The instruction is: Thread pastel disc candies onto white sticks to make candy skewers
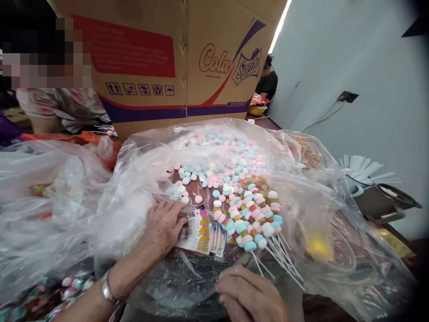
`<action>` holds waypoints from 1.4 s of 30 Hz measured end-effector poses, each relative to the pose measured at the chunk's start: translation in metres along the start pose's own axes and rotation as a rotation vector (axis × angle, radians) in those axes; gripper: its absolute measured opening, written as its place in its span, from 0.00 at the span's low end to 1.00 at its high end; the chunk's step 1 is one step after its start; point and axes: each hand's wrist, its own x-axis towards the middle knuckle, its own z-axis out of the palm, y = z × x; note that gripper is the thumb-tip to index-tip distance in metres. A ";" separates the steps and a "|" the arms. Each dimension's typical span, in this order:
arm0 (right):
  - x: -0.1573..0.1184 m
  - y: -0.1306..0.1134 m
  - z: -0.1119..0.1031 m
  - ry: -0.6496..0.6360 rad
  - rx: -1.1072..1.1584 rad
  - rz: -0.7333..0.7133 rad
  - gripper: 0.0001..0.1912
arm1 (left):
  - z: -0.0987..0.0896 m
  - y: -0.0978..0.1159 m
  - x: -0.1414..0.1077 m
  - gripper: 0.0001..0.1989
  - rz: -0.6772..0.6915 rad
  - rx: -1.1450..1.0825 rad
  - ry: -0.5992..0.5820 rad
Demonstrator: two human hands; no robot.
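My left hand (166, 226) lies palm down on the left end of some printed wrappers (202, 232), its fingers bent and partly hidden against the plastic. Nearer the front edge, my right hand (250, 293) has its fingers drawn together; whether anything is between them is too small to tell. Several skewers of pink, white and blue candies (251, 214) lie in a pile right of the wrappers, their white sticks (284, 259) pointing toward the front right. Loose round candies (228, 156) spread behind them on and under clear plastic.
A big cardboard box (144, 58) stands at the back. Clear plastic bags (50, 192) cover the left side. At the right are a dark jug (382, 203) and a container of white sticks (362, 172). One person (63, 103) sits back left, another (270, 80) behind the box.
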 end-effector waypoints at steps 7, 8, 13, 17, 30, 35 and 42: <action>-0.003 0.008 0.020 -0.070 0.054 0.095 0.11 | 0.010 -0.019 0.000 0.11 0.343 -0.100 0.272; -0.003 0.009 0.022 -0.069 0.062 0.093 0.11 | 0.011 -0.019 0.000 0.12 0.393 -0.108 0.297; -0.001 0.012 0.029 -0.052 0.076 0.078 0.11 | 0.011 -0.012 0.002 0.11 0.492 -0.070 0.321; -0.002 0.015 0.032 -0.020 0.004 0.088 0.11 | 0.003 -0.007 0.004 0.10 0.514 -0.129 0.363; 0.038 0.015 0.039 0.408 -0.517 0.137 0.18 | -0.024 0.006 0.002 0.10 0.739 -0.278 0.261; 0.045 0.022 0.039 0.397 -0.355 0.214 0.11 | -0.025 0.012 0.001 0.05 0.613 -0.425 0.059; 0.047 0.036 0.049 0.395 -0.402 0.280 0.13 | -0.020 -0.001 0.013 0.17 0.600 -0.346 -0.017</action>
